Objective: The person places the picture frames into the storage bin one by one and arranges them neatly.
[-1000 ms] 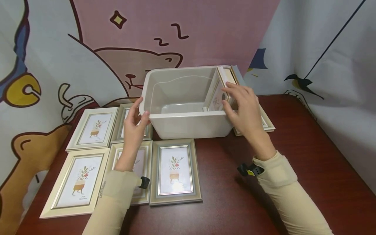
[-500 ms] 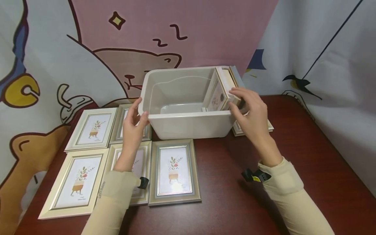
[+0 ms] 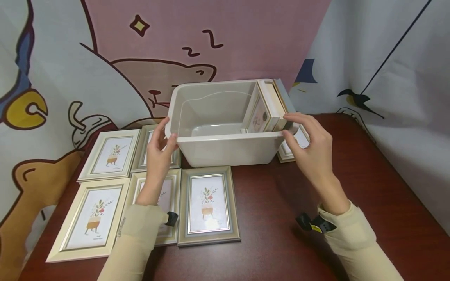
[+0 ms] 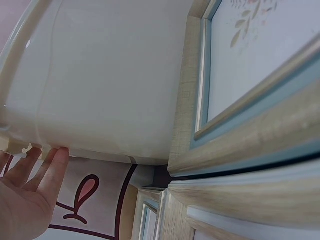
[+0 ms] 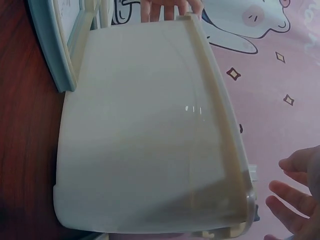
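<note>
A light-grey plastic bin (image 3: 228, 151) sits on the table. Several picture frames stand on edge inside its right end: a white one (image 3: 267, 103) faces left, and a blue-grey one (image 3: 284, 95) is farthest right. My left hand (image 3: 159, 154) holds the bin's left front corner, thumb at the front and fingers at the end wall. In the left wrist view those fingers (image 4: 47, 175) reach up to the underside of the rim. By the right front corner is my right hand (image 3: 313, 150), thumb and forefinger apart with nothing between them; the right wrist view shows its fingers (image 5: 295, 197) spread.
Left of and in front of the bin lie several frames with flower prints, among them a cream one (image 3: 58, 248) and a beige-and-blue one (image 3: 233, 222). Another white frame (image 3: 286, 154) lies partly hidden under my right hand. A printed cloth (image 3: 253, 43) hangs behind the dark-red table (image 3: 274, 242).
My right hand has moved right and slightly toward me, off the frames standing in the bin, uncovering their top edges. The left hand keeps its place at the bin's corner.
</note>
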A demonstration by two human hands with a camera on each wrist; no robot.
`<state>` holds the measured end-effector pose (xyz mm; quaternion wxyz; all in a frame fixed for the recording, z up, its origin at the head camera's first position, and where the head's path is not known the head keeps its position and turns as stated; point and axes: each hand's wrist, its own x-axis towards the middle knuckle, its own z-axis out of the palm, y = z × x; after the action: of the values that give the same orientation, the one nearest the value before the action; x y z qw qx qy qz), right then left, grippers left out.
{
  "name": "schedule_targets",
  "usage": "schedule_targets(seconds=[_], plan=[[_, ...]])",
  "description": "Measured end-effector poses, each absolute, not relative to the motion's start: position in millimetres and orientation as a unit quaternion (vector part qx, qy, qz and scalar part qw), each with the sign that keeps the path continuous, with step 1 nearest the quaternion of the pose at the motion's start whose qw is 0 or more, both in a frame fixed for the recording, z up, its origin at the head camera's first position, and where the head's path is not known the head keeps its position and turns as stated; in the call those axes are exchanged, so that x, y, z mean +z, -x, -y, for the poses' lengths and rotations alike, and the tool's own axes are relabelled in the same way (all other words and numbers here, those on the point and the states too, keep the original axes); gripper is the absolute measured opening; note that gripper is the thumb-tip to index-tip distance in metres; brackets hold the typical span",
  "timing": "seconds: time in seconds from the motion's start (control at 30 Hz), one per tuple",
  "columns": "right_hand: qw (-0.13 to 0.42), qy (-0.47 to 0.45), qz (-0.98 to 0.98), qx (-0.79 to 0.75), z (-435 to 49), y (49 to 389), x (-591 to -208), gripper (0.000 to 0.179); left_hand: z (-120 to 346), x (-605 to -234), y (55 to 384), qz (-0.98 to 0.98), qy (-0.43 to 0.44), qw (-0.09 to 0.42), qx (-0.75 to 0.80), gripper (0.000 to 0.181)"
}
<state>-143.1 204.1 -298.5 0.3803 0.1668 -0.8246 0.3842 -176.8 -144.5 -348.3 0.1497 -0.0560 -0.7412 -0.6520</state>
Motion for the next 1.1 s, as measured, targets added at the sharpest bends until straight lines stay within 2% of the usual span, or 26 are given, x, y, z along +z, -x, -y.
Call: schedule_targets(seconds=[0.3,0.6,1.1], plan=[[0.377,-0.166,0.816,0.406,-201.9,124.9,-298.3,0.033,144.2,-348.6,177.2,0.740,0.055,0.148,-0.653,0.051],[0.368,-0.201,0.805,0.419,-195.7,120.1,-314.1,0.031,144.2,-347.4,176.4,0.738,0.056,0.150,-0.655,0.051],[0.315,-0.220,0.813,0.437,-179.9,121.7,-341.2,0.029,145.9,-348.2,176.3,0.741,0.061,0.151,-0.651,0.053]])
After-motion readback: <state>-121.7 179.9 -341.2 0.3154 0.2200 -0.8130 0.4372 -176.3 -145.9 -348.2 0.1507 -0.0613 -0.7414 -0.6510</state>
